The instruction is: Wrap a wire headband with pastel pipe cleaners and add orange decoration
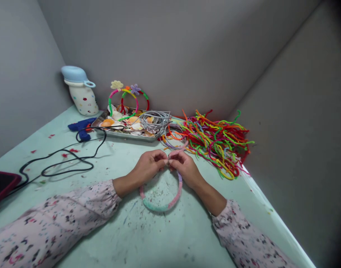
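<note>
A fuzzy ring point(155, 207) wrapped in pastel pink, mint green and lilac pipe cleaner lies in front of me, its near side low on the table. My left hand point(150, 166) pinches the far side of the ring with thumb and forefinger. Right beside it, my right hand point(186, 168) pinches the same far part, fingertips almost touching those of the left. A pale pink fuzzy end sticks up past the right fingers. The fingers hide the spot where the ring's ends meet.
Beyond my hands, a metal tray point(128, 136) holds craft pieces, coils of grey wire point(156, 122) and two flower-topped rings point(137, 102). Pipe cleaners point(217, 139) heap at right. At left are a blue glue gun point(81, 125), its black cord point(67, 172), a bottle point(82, 98) and a phone point(3, 184).
</note>
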The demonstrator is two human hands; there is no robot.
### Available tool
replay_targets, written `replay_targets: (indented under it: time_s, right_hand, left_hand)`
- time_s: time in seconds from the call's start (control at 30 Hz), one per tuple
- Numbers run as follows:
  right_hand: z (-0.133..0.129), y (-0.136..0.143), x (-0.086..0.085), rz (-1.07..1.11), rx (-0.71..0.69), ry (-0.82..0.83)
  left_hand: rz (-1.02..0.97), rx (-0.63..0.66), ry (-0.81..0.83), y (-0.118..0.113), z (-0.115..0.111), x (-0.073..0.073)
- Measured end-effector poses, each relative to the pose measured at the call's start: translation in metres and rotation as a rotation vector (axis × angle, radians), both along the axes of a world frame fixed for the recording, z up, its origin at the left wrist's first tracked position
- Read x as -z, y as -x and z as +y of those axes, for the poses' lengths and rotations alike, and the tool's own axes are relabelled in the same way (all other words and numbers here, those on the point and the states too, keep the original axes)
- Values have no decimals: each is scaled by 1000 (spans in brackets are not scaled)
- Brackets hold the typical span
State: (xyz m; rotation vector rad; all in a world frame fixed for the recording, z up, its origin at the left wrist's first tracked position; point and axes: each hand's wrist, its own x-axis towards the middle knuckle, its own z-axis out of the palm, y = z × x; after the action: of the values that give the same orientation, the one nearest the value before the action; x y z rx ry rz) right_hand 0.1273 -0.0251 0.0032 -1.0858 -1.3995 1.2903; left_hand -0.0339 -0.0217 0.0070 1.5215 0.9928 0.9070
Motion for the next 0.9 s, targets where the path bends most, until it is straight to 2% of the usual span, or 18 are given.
replay_targets:
  time_s: [0.17, 0.3, 0.43, 0.6, 0.9]
  right_hand:
    - [-1, 0, -2, -13, -6, -78]
    - [-1, -1, -3, -61, 53, -114]
    - [0, -3, -2, -142, 109, -223]
    - [1, -5, -2, -150, 90, -341]
    - [-1, -5, -3, -105, 36, -320]
  left_hand:
    - [21, -8, -21, 0, 0, 0]
    - [37, -29, -10, -1, 0, 0]
    - [29, -46, -3, -1, 0, 0]
    - [42, -78, 19, -1, 0, -1]
    - [33, -128, 70, -2, 1, 3]
